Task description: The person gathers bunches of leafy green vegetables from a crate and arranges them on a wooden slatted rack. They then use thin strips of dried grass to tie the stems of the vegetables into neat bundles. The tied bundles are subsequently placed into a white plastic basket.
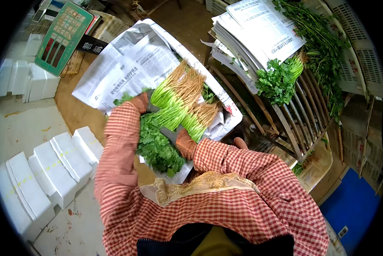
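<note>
Bunches of rooted coriander (175, 105) lie on newspaper (133, 67) inside a white foam box (191, 52), with pale stems and brown roots towards the box's far right side. My left hand (145, 101), in an orange and grey work glove, touches the stems at the left of the bunches; its fingertips are partly hidden. Gloved alike, my right hand (180, 140) rests on leaves and stems at the near right, thumb and fingers spread. Whether either hand grips a bunch cannot be told.
A green-panelled scale (64, 38) stands at upper left. White foam boxes (61, 160) line the left. At right, a newspaper stack (262, 28) and a small coriander bunch (279, 80) lie on a slatted rack (306, 108), beside more greens (322, 41) and plastic crates (361, 57).
</note>
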A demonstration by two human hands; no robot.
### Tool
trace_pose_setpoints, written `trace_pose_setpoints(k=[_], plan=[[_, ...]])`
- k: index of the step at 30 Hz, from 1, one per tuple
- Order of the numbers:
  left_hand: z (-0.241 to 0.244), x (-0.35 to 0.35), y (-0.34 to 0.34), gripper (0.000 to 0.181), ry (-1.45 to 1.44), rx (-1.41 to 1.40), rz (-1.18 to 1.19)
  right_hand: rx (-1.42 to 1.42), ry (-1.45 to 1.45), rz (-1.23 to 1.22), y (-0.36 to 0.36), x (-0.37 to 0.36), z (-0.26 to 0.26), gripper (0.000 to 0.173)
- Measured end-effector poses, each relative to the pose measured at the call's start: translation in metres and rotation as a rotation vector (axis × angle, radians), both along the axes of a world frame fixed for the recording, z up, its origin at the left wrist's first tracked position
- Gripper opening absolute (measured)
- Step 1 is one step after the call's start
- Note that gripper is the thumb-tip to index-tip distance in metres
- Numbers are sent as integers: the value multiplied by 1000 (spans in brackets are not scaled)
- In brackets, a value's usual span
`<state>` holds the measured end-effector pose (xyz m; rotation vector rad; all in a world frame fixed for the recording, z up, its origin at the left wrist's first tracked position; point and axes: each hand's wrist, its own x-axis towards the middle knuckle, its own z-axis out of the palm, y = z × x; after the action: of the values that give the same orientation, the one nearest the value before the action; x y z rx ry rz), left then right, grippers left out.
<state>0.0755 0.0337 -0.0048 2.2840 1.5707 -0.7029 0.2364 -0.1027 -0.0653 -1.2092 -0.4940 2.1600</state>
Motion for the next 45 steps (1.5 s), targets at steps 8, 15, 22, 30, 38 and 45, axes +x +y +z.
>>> trace_pose_setpoints(k=[8,15,22,30,38,45], plan=[[-30,-33,39,83,-605,-514,200,-106,-88,266,-2,-18,-10,51],[-21,-47,37,95,-216,-260,344,749,-581,504,30,78,44,38],[-96,-13,-31,70,-146,324,513,1450,-1013,600,35,27,-44,62],[-117,-64,-16,63,-340,309,516,1225,-760,400,70,92,19,38],[-2,150,23,29,-821,773,259,750,-1325,-654,28,384,-27,28],[-8,500,11,60,-673,348,-132,311,-739,-608,54,484,-99,36]])
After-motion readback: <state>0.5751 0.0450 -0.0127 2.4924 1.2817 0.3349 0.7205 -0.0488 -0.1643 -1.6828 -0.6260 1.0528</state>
